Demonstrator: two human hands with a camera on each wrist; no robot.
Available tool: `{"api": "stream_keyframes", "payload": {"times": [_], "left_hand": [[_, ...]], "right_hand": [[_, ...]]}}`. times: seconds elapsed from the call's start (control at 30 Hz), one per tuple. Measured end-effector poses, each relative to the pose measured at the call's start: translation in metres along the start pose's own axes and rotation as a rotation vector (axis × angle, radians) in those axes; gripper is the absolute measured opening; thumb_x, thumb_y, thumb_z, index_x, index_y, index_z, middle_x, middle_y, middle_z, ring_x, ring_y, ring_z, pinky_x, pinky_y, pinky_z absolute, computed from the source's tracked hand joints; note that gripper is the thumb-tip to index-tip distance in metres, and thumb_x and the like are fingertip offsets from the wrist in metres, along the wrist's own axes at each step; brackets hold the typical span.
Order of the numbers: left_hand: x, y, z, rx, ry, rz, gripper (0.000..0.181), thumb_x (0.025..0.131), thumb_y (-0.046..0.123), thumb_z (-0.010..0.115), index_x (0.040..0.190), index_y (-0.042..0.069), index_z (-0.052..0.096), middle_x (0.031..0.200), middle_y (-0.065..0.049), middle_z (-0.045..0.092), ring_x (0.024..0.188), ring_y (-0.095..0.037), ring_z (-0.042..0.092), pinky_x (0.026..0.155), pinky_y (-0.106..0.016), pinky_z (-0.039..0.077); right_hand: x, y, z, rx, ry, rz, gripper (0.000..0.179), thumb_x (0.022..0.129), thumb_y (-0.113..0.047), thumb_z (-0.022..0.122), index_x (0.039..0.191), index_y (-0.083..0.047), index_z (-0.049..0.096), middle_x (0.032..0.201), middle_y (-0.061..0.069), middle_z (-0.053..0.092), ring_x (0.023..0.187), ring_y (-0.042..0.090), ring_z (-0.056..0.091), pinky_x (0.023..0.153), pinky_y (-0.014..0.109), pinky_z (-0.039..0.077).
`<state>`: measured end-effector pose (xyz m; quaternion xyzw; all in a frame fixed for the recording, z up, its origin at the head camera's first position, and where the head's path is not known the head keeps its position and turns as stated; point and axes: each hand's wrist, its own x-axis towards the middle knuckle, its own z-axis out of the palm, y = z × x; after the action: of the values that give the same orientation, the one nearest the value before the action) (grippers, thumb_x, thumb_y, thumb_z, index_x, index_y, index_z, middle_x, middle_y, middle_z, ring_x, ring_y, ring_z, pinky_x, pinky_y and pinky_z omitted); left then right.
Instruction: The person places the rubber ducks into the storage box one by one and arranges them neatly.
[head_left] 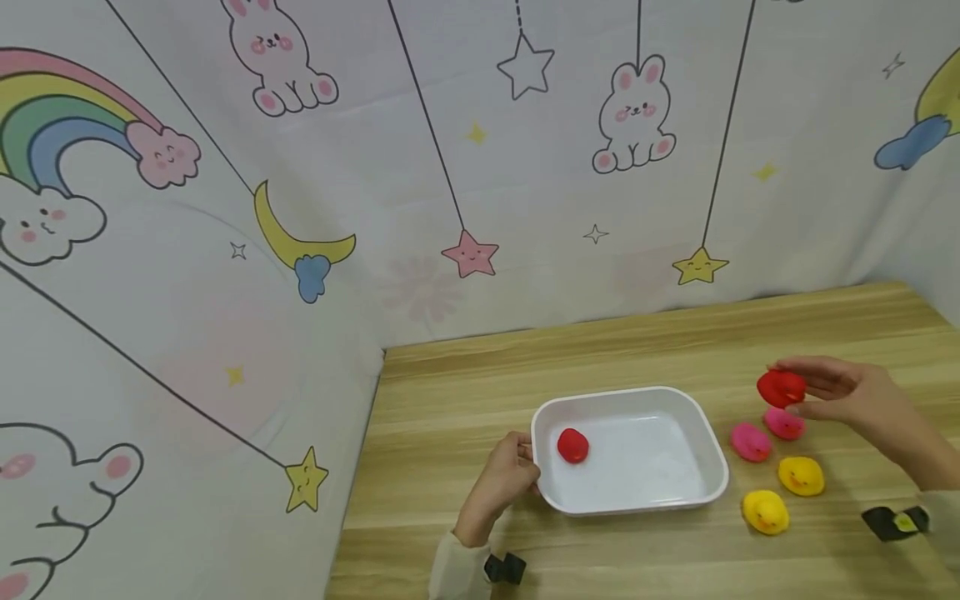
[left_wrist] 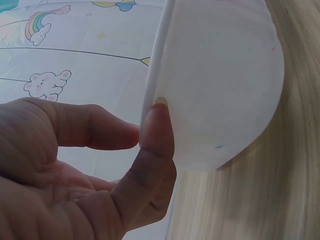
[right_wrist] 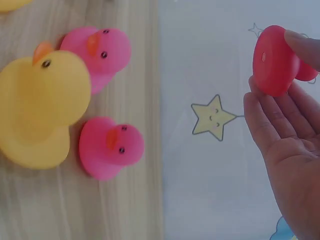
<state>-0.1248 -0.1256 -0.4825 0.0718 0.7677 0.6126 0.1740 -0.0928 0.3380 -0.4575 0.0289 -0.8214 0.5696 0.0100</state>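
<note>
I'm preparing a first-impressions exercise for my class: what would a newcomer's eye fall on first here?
Probably the bright red toy duck held by the right hand's fingers, near two pink ducks and two yellow ducks on the wooden table. Next, the white tray, with one red toy near its left end, where the left hand's fingers grip it. Behind, a cartoon-printed backdrop fills much of the head view.

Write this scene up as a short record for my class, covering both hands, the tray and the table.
Left hand: pinches the white tray at its left end
Right hand: holds a red toy duck above the wood-grain table
Inside tray: one red toy, shape unclear
Right of tray: two pink toy ducks, two yellow toy ducks
</note>
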Motion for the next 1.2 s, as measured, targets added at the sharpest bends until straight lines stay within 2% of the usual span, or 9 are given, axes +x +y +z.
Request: {"api": "stream_keyframes", "payload": {"times": [0.1,0.27,0.57,0.83,1.2], "left_hand": [[-0.001,0.000,0.000,-0.001,0.003,-0.002,0.048,0.070,-0.017,0.050,0.118,-0.020,0.048,0.093,-0.022,0.056,0.062,-0.018,0.055,0.049,-0.028,0.058],[-0.003,0.000,0.000,0.000,0.000,-0.007,0.048,0.071,-0.016,0.050,0.119,-0.020,0.048,0.093,-0.023,0.057,0.062,-0.017,0.056,0.049,-0.028,0.058],[0.000,-0.002,0.001,0.005,0.007,-0.019,0.049,0.071,-0.016,0.050,0.120,-0.020,0.048,0.092,-0.022,0.056,0.063,-0.018,0.056,0.049,-0.027,0.058],[0.001,-0.004,0.002,-0.003,0.006,-0.023,0.049,0.072,-0.016,0.051,0.120,-0.021,0.046,0.092,-0.019,0.054,0.063,-0.015,0.056,0.051,-0.033,0.061],[0.001,-0.001,0.000,0.002,0.003,-0.025,0.049,0.072,-0.016,0.052,0.120,-0.020,0.047,0.093,-0.021,0.055,0.063,-0.018,0.058,0.051,-0.033,0.061]], "right_hand": [[0.005,-0.006,0.006,-0.010,-0.029,0.017,0.054,0.090,-0.004,0.073,0.141,-0.009,0.056,0.119,-0.028,0.064,0.105,-0.015,0.057,0.079,0.010,0.055],[0.014,-0.018,0.018,0.027,-0.074,-0.040,0.054,0.089,0.000,0.073,0.140,-0.003,0.056,0.122,-0.023,0.066,0.108,-0.010,0.059,0.083,0.013,0.056],[0.028,-0.032,0.031,0.019,-0.069,-0.062,0.053,0.086,0.001,0.076,0.136,-0.001,0.060,0.118,-0.021,0.067,0.105,-0.008,0.062,0.078,0.019,0.060],[0.043,-0.045,0.049,-0.001,-0.101,-0.065,0.057,0.084,-0.006,0.080,0.137,0.000,0.058,0.120,-0.024,0.064,0.106,-0.007,0.062,0.080,0.021,0.061],[0.062,-0.061,0.072,-0.006,-0.146,-0.075,0.058,0.083,-0.008,0.082,0.136,0.001,0.059,0.124,-0.012,0.065,0.106,-0.003,0.063,0.082,0.025,0.061]]}}
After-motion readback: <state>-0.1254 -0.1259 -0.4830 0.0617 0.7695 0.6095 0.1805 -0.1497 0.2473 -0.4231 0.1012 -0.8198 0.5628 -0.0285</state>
